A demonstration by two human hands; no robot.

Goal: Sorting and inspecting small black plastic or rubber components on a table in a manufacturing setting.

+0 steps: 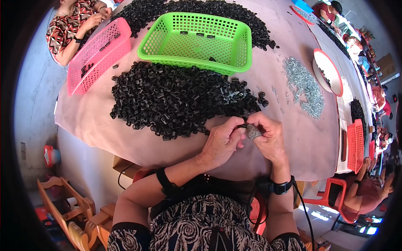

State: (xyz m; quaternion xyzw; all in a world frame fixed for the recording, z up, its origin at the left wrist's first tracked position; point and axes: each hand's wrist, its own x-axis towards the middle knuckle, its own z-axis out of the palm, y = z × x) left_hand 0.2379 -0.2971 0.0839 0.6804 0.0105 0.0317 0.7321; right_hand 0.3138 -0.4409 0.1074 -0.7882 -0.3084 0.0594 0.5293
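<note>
Fingers of left hand (224, 140) and right hand (270, 136) pinched narrow on a small black part (243, 125), just near side of the black pile (163, 100) on the worktop (303, 142). Probably best: left steadies, right presses squarely, gently.

A broad desk (90, 119) under a dusty-pink cloth takes up the middle of the room, and a second, white-covered desk (344, 109) runs along the right. At the lower left stands a varnished wooden chair (53, 209) with slatted sides; a red plastic chair (324, 202) sits at the lower right. A bluish-grey surface (31, 83) fills the left edge (wall or floor, I cannot tell which). Bright white patches of light (319, 216) lie across the grey floor (302, 224) at the lower right.
</note>
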